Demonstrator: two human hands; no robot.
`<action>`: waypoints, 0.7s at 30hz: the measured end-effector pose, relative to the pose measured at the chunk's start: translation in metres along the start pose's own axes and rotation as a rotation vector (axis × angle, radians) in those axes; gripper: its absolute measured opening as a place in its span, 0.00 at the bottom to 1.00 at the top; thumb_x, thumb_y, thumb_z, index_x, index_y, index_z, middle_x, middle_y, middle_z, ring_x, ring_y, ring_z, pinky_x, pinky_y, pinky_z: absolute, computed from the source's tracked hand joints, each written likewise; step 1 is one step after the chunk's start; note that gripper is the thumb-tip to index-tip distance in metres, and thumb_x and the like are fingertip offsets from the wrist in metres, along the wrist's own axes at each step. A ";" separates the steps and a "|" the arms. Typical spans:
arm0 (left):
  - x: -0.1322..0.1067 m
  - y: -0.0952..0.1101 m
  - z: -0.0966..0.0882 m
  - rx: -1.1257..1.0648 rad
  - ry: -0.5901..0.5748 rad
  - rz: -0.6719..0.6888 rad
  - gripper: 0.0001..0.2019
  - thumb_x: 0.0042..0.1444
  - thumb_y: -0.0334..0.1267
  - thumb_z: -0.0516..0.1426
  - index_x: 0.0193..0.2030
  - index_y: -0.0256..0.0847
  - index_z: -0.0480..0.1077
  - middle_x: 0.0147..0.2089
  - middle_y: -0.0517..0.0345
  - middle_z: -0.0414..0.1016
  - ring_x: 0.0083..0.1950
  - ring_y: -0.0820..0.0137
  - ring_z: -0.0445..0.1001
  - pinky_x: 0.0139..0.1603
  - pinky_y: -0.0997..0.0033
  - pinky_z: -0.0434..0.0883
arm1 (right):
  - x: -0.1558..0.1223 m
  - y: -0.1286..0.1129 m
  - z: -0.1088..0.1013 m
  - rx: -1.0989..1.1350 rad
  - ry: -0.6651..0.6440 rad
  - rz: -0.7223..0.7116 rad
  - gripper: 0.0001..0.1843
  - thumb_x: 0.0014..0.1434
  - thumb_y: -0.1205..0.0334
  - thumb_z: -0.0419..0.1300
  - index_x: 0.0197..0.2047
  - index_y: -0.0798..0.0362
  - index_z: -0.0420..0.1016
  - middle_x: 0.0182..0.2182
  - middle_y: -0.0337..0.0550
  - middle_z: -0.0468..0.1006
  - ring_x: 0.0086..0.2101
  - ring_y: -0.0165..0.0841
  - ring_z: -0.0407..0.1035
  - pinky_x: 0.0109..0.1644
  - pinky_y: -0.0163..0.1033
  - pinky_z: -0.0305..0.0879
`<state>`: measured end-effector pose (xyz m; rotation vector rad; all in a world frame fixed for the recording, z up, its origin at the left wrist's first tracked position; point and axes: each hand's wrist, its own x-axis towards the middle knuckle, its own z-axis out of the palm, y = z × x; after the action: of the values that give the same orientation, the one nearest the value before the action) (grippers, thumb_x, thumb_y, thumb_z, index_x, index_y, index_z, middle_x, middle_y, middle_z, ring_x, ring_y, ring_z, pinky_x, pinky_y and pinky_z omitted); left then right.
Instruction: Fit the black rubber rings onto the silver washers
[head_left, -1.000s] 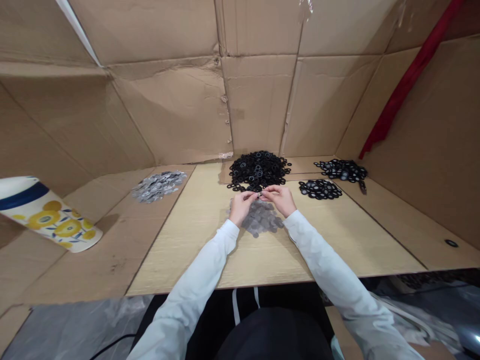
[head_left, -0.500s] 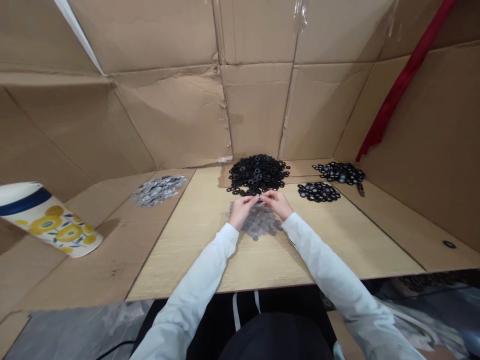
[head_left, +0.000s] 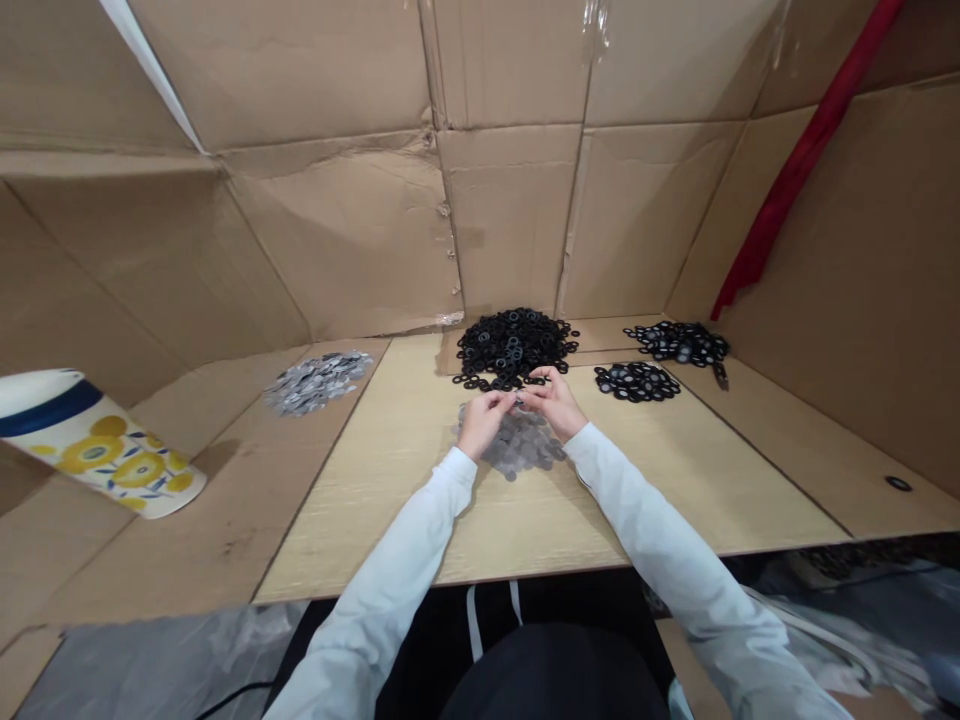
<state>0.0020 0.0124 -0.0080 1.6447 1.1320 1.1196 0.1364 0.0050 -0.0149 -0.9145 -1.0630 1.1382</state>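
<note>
Left hand (head_left: 484,420) and right hand (head_left: 551,402) are both closed to a fingertip pinch, meeting at centre on a small piece (head_left: 517,398). Fingers hide most of it, so can't confirm its type or whether it's one part or two. Neither hand is open. Both wrists come in from white long sleeves, left sleeve (head_left: 390,560) and right sleeve (head_left: 675,530), and the hands sit just above a pile of grey discs (head_left: 517,447), with the left hand's heel over its edge. Directly ahead, almost at the fingertips, is a heap of black rubber rings (head_left: 510,345). To the right of that is a smaller pile of black rings with pale centres (head_left: 637,381), and beyond it a second pile of the same kind (head_left: 679,342). Left of the hands, well apart, is a pile of silver metal discs (head_left: 319,383). The central piles sit on a pale wood board (head_left: 360,500), with corrugated cardboard lining (head_left: 510,220) around the bench. A single black ring (head_left: 898,484) lies far right. A floral paper cup (head_left: 97,445) lies tilted at far left, and a red strap (head_left: 795,170) runs up the right-hand cardboard. Step in hand, judged from pose: two-handed work on one small part, not bulk handling. This pinch calls for fine fingertip control and steady alignment at centre.
</note>
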 end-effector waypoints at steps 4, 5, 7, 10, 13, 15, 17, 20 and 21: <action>-0.002 -0.002 0.004 0.084 -0.014 0.089 0.13 0.53 0.42 0.52 0.22 0.40 0.63 0.20 0.64 0.62 0.26 0.75 0.61 0.30 0.75 0.57 | -0.002 0.001 0.005 0.067 0.053 0.057 0.28 0.33 0.57 0.69 0.35 0.49 0.58 0.20 0.28 0.70 0.24 0.26 0.66 0.32 0.35 0.65; -0.002 -0.003 0.005 0.056 -0.034 0.085 0.13 0.55 0.43 0.51 0.23 0.40 0.62 0.20 0.65 0.61 0.26 0.75 0.60 0.30 0.76 0.57 | -0.003 0.001 0.007 0.072 0.075 0.062 0.27 0.33 0.57 0.68 0.35 0.49 0.58 0.21 0.29 0.71 0.24 0.26 0.66 0.32 0.35 0.65; -0.002 -0.004 0.007 -0.001 -0.062 0.081 0.14 0.56 0.46 0.49 0.24 0.40 0.61 0.20 0.65 0.59 0.26 0.75 0.59 0.30 0.76 0.57 | -0.004 0.002 0.011 0.083 0.125 0.053 0.26 0.34 0.56 0.68 0.33 0.50 0.58 0.22 0.31 0.72 0.24 0.26 0.66 0.31 0.34 0.64; -0.004 -0.003 0.009 -0.022 -0.022 0.120 0.15 0.57 0.48 0.48 0.25 0.40 0.60 0.22 0.64 0.60 0.27 0.74 0.60 0.32 0.75 0.57 | -0.005 0.002 0.018 0.083 0.185 0.006 0.25 0.34 0.56 0.67 0.32 0.50 0.58 0.22 0.32 0.73 0.23 0.26 0.66 0.30 0.33 0.62; -0.007 0.003 0.012 0.010 0.047 0.163 0.16 0.58 0.48 0.47 0.24 0.40 0.59 0.23 0.62 0.60 0.28 0.74 0.60 0.32 0.75 0.57 | -0.006 0.003 0.023 0.054 0.223 -0.066 0.24 0.36 0.56 0.67 0.32 0.50 0.57 0.22 0.33 0.73 0.23 0.26 0.66 0.29 0.33 0.61; -0.010 0.006 0.013 0.046 0.090 0.180 0.17 0.58 0.48 0.47 0.24 0.40 0.58 0.23 0.62 0.60 0.27 0.74 0.59 0.31 0.75 0.56 | -0.006 0.003 0.024 0.025 0.253 -0.132 0.22 0.38 0.56 0.66 0.32 0.50 0.57 0.22 0.33 0.72 0.24 0.27 0.66 0.29 0.33 0.60; -0.012 0.009 0.015 0.077 0.112 0.200 0.17 0.59 0.48 0.47 0.24 0.40 0.58 0.23 0.63 0.59 0.27 0.75 0.59 0.30 0.75 0.55 | -0.005 0.003 0.025 0.013 0.279 -0.181 0.22 0.38 0.56 0.65 0.31 0.50 0.57 0.22 0.33 0.71 0.24 0.27 0.66 0.28 0.33 0.60; -0.012 0.010 0.014 0.121 0.122 0.231 0.16 0.59 0.46 0.46 0.25 0.40 0.58 0.23 0.63 0.59 0.27 0.75 0.59 0.30 0.75 0.56 | -0.004 0.000 0.022 0.027 0.258 -0.199 0.23 0.37 0.55 0.66 0.32 0.50 0.56 0.21 0.32 0.71 0.23 0.27 0.65 0.29 0.34 0.60; -0.011 0.010 0.013 0.134 0.122 0.240 0.15 0.59 0.46 0.46 0.25 0.40 0.59 0.23 0.63 0.60 0.27 0.75 0.60 0.31 0.75 0.56 | -0.003 -0.002 0.020 0.024 0.224 -0.195 0.24 0.37 0.55 0.66 0.32 0.50 0.55 0.21 0.32 0.72 0.23 0.27 0.65 0.29 0.34 0.60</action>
<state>0.0145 -0.0025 -0.0042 1.8760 1.1286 1.3354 0.1174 0.0021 -0.0085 -0.8771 -0.9310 0.8636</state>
